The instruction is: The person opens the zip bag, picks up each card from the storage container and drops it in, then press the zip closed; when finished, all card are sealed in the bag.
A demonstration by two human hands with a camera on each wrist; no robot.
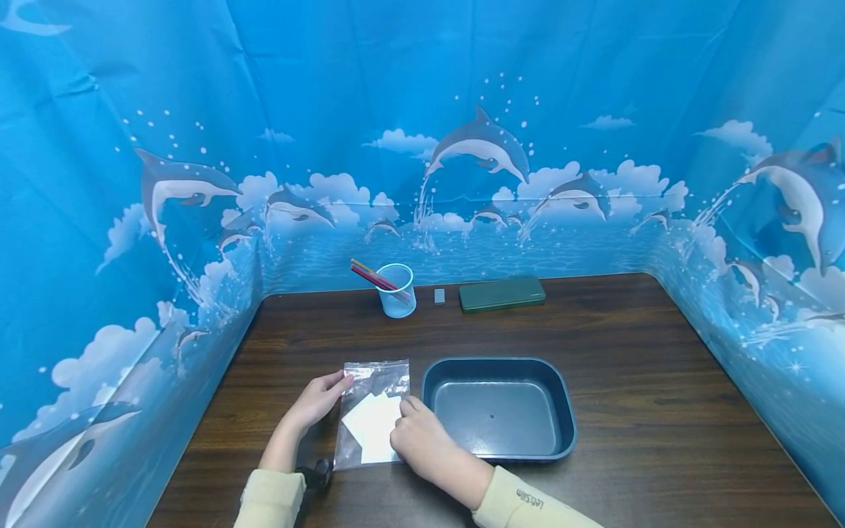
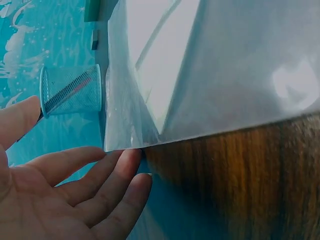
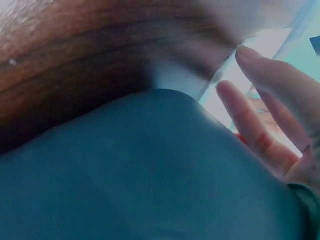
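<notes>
In the head view, a clear plastic zip bag point(image 1: 376, 374) with several white square sheets point(image 1: 379, 429) inside lies in front of the person. My left hand point(image 1: 321, 398) is at the bag's upper left edge, thumb over it. Its fingers are loosely spread beside the bag in the left wrist view. At the bag's right edge is my right hand point(image 1: 422, 438), its fingers bent in the head view. The right wrist view shows its thumb point(image 3: 275, 75) and a finger point(image 3: 240, 110) apart near the bag's edge. A dark blue-grey tray point(image 1: 565, 411) stands just right of that hand.
Toward the back of the dark wooden table point(image 1: 627, 352) stand a light blue mesh pen cup point(image 1: 397, 301) with several pencils, a small grey-blue block point(image 1: 439, 296) and a green case point(image 1: 502, 295). A dolphin-print curtain point(image 1: 396, 81) surrounds the table.
</notes>
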